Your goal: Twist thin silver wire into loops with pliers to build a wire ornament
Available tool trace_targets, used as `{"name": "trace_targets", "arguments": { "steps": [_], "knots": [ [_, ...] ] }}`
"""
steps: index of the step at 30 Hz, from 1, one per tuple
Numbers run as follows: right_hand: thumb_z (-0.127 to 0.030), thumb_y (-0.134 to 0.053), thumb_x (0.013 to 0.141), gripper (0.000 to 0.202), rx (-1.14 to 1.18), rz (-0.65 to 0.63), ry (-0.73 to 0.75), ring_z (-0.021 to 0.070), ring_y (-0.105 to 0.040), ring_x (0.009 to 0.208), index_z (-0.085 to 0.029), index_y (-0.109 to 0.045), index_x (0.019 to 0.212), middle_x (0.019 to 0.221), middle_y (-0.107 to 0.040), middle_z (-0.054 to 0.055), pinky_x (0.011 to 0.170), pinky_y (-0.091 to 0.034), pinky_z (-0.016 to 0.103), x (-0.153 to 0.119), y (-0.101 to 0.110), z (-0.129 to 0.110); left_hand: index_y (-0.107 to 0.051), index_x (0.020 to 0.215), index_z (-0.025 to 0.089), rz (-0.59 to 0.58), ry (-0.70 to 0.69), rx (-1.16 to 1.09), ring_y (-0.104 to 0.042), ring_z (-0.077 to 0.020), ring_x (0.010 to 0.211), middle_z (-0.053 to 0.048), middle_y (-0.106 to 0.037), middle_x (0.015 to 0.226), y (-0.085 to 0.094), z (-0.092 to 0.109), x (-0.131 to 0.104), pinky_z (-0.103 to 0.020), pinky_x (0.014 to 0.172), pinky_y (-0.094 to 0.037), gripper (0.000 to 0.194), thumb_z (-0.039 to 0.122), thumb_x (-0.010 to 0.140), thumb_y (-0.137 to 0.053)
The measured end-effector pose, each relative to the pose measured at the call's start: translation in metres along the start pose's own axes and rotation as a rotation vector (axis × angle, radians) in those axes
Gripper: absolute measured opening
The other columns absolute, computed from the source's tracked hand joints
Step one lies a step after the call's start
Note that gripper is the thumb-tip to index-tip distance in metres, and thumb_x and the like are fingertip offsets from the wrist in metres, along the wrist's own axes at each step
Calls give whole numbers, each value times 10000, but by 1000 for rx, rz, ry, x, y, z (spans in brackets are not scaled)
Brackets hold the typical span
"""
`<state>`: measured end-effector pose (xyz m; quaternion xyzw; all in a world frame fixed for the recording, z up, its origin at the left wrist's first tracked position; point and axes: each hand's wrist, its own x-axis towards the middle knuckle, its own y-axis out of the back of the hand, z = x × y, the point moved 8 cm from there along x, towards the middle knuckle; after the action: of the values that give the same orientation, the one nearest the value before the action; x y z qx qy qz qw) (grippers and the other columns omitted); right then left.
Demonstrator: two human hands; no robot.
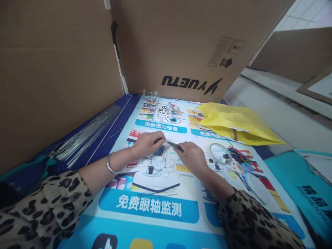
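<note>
a slim, dark tool (175, 146), marked with yellow near its grip and paler at its tip, slanted above a printed poster (188, 185) on the surface (107, 138). its long axis ran from the right hand (193, 158) toward the left hand (147, 144), tip pointing left and slightly away from the person. the right hand was closed around the tool; the left was pinched narrow near the tip, its hold too small to tell. looped wire (160, 165) lay just below, a yellow bag (230, 119) beyond to the right.

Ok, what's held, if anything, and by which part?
The right hand holds a dark tool by its handles; anything in the left hand is unclear.
</note>
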<state>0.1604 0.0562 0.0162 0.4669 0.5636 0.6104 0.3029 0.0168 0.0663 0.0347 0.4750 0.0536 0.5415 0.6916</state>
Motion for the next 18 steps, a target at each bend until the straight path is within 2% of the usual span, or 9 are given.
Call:
{"name": "trace_targets", "arguments": {
  "steps": [6,9,11,14,16,18],
  "knots": [
    [-386,-447,857,244,-23,-35,-50,153,-554,775,-216,-620,831,807,-647,21,633,-325,244,0,-1,5,-570,793,186,-55,6,-65,-525,-91,629,21,-605,716,-3,1,1,-195,600,-386,149,276,847,-464],
    [-392,-454,850,241,-2,-31,-75,155,-561,777,-219,-622,842,806,-651,15,632,-329,245,-2,-2,10,-570,818,183,-44,0,-83,-528,-103,671,8,-600,754,5,6,3,-210,631,-398,136,272,843,-470],
    [-400,-453,848,248,19,-24,-86,155,-564,772,-218,-622,845,796,-650,12,633,-332,245,-4,-3,13,-569,803,174,-56,-54,-64,-532,-117,714,-6,-595,767,14,17,5,-228,667,-404,123,256,833,-482],
    [-407,-447,848,255,48,-11,-86,154,-565,773,-221,-622,847,793,-649,11,637,-336,245,-5,-5,15,-578,745,174,-201,-159,13,-535,-145,787,-21,-596,777,20,39,2,-266,735,-405,126,224,818,-489],
    [-406,-447,848,253,52,-5,-84,156,-565,779,-223,-622,853,802,-650,13,637,-334,246,-5,-5,15,-604,743,185,-328,-221,78,-537,-156,803,-18,-599,775,18,54,-4,-283,765,-399,113,184,790,-501],
    [-403,-449,846,250,47,-5,-82,158,-564,780,-222,-620,858,808,-651,16,633,-330,246,-5,-5,15,-625,750,199,-409,-241,154,-530,-178,883,-25,-610,869,14,63,-10,-307,816,-384,125,151,757,-510]
  ]
}}
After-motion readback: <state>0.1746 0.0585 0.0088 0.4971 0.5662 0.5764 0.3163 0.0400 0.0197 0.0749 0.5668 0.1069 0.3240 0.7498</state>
